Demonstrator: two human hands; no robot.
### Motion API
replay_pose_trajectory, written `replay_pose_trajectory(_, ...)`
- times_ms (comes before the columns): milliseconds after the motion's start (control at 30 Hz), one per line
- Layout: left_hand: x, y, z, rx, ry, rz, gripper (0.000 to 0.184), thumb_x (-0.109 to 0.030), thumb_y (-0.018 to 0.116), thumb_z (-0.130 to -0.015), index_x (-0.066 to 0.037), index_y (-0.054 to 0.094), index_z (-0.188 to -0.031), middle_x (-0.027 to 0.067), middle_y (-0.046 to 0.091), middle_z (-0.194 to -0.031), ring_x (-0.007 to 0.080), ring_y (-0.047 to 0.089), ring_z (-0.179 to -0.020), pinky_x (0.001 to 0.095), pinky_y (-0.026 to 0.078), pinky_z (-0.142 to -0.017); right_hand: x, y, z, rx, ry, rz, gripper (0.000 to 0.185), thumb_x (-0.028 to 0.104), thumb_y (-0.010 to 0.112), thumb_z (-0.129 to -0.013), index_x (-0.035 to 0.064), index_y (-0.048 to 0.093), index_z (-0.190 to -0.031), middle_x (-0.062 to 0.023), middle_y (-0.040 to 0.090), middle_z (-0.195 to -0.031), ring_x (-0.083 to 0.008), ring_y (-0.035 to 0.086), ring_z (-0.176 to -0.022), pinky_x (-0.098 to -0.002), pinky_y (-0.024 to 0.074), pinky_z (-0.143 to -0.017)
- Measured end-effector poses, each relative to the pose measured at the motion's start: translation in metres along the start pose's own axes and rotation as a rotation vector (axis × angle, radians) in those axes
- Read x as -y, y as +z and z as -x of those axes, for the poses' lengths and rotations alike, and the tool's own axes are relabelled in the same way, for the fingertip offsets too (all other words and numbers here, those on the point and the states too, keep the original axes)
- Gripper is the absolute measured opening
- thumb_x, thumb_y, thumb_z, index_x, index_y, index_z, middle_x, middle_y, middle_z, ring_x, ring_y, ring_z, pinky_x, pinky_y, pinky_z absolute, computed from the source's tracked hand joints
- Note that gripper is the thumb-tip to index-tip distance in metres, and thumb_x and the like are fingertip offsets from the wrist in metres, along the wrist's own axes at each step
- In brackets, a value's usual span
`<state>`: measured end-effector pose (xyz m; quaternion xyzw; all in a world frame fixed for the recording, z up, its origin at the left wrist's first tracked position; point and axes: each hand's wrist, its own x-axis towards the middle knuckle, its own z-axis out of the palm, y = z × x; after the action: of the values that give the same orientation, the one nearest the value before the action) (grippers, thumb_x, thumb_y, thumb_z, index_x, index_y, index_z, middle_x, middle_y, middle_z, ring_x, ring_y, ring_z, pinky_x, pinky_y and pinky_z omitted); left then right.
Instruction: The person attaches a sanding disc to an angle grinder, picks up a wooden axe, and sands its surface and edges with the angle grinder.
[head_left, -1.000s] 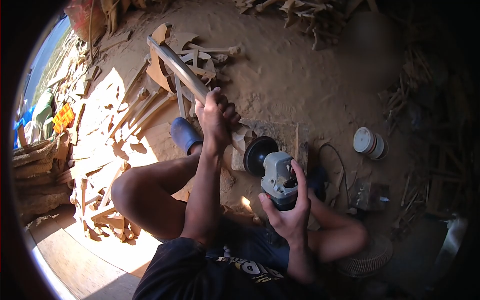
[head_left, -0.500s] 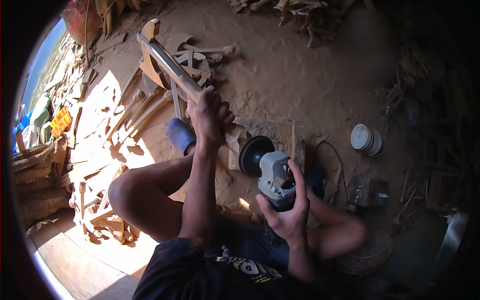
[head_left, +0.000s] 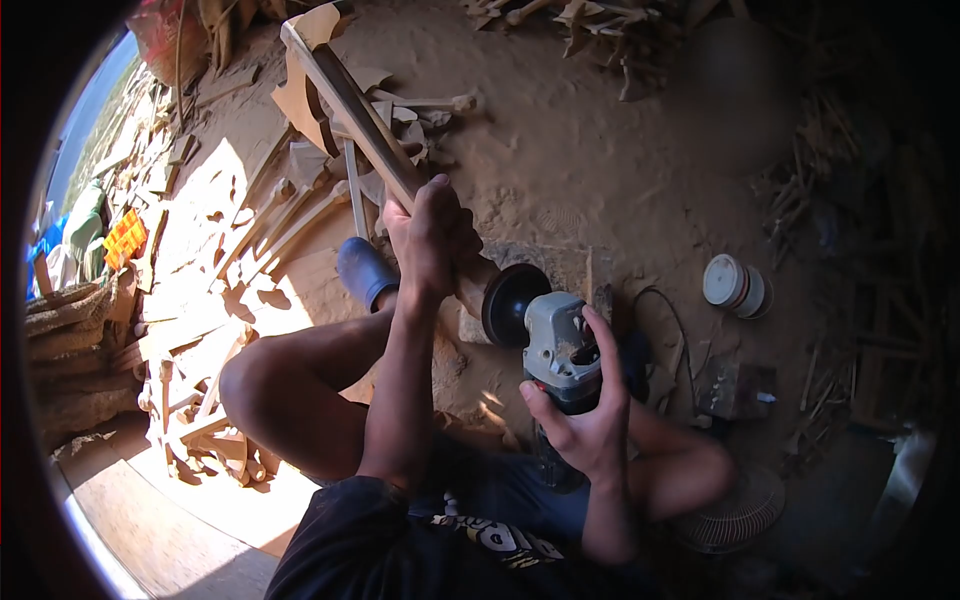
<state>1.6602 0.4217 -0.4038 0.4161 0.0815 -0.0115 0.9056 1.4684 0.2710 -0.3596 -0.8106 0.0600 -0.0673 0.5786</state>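
My left hand (head_left: 435,240) is wrapped firmly around a wooden axe (head_left: 357,125), gripping it low on the handle. The axe slants away from me to the upper left, with its tan, curved head at the far end, over the dirt floor (head_left: 570,170). My right hand (head_left: 590,420) is clamped on a grey grinder (head_left: 560,340), the thumb on its left side and the forefinger stretched along its right; the other fingers are hidden from me. The grinder's round black disc (head_left: 515,303) stands tilted at the bottom end of the handle, just beyond my left hand. It covers that end, so I cannot tell whether the two press together.

Behind the disc a worn block (head_left: 575,265) sits on the ground. My knees are bent out to both sides, and a blue shoe (head_left: 365,272) shows on my left foot. Loose wood scraps (head_left: 215,430) lie in the bright sun near my left knee, with more wood past the shoe, around the axe head. On my right, a dark cord (head_left: 683,325) curves over the ground, near a white tub (head_left: 727,282) lying tipped. Closer to me, in shadow beside my right knee, there is a round fan cage (head_left: 740,510).
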Motion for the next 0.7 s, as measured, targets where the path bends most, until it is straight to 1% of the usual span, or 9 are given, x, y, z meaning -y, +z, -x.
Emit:
replay_pose_trajectory(133,0.005,-0.008,-0.004,0.068,0.027,-0.034,0.020,-0.016,0.061,-0.103,-0.016,0.043,-0.111,-0.0046,0.038,-0.062,0.0070,0.037,-0.042,0.0257,0.032,-0.037,0.003,0.000,-0.002,0.019,0.062,0.002,0.089,0.011,0.084,-0.083,-0.0029,0.039,-0.158,-0.0239,0.059,-0.143,-0.0294,0.063,-0.128,-0.0411,0.0503,-0.110)
replay_pose_trajectory(233,0.009,-0.014,-0.009,0.102,0.012,-0.042,0.021,-0.015,0.060,-0.104,-0.015,0.044,-0.117,-0.0043,0.040,-0.062,0.0066,0.039,-0.042,0.0257,0.033,-0.037,0.000,0.000,-0.001,-0.005,0.086,-0.009,0.088,0.010,0.083,-0.083,-0.0025,0.039,-0.158,-0.0234,0.060,-0.141,-0.0289,0.063,-0.127,-0.0413,0.0510,-0.109)
replay_pose_trajectory(333,0.009,-0.011,-0.006,0.090,-0.005,-0.025,0.024,-0.015,0.060,-0.103,-0.015,0.045,-0.121,-0.0038,0.042,-0.063,0.0069,0.040,-0.042,0.0260,0.034,-0.037,0.001,-0.001,-0.003,0.000,-0.002,0.004,0.088,0.010,0.083,-0.083,-0.0023,0.039,-0.158,-0.0234,0.059,-0.142,-0.0288,0.063,-0.127,-0.0412,0.0511,-0.109)
replay_pose_trajectory(433,0.008,-0.008,-0.004,0.061,-0.027,-0.060,0.027,-0.014,0.060,-0.103,-0.015,0.046,-0.125,-0.0039,0.041,-0.063,0.0073,0.041,-0.043,0.0263,0.034,-0.037,0.002,-0.001,-0.005,0.018,0.024,0.001,0.088,0.009,0.083,-0.083,-0.0021,0.039,-0.159,-0.0233,0.058,-0.144,-0.0288,0.062,-0.129,-0.0411,0.0504,-0.110)
replay_pose_trajectory(533,0.009,-0.008,-0.006,0.037,-0.007,-0.092,0.030,-0.013,0.060,-0.103,-0.015,0.045,-0.130,-0.0038,0.041,-0.064,0.0077,0.041,-0.043,0.0265,0.034,-0.037,0.003,0.001,-0.003,0.015,0.124,-0.006,0.089,0.009,0.083,-0.083,-0.0018,0.038,-0.159,-0.0238,0.055,-0.147,-0.0294,0.060,-0.132,-0.0413,0.0496,-0.111)
replay_pose_trajectory(633,0.002,-0.003,-0.003,0.056,0.053,-0.117,0.033,-0.013,0.059,-0.103,-0.015,0.046,-0.133,-0.0038,0.040,-0.064,0.0076,0.041,-0.043,0.0262,0.035,-0.038,0.001,-0.001,-0.002,-0.019,0.061,0.030,0.088,0.009,0.083,-0.083,-0.0019,0.039,-0.159,-0.0237,0.058,-0.144,-0.0294,0.062,-0.129,-0.0415,0.0500,-0.110)
replay_pose_trajectory(700,0.003,-0.008,-0.004,0.058,-0.015,-0.105,0.034,-0.013,0.059,-0.102,-0.015,0.046,-0.134,-0.0038,0.041,-0.064,0.0075,0.041,-0.043,0.0261,0.035,-0.038,0.002,-0.001,-0.003,-0.005,0.028,0.030,0.088,0.009,0.083,-0.083,-0.0019,0.039,-0.159,-0.0234,0.060,-0.142,-0.0293,0.063,-0.127,-0.0415,0.0504,-0.110)
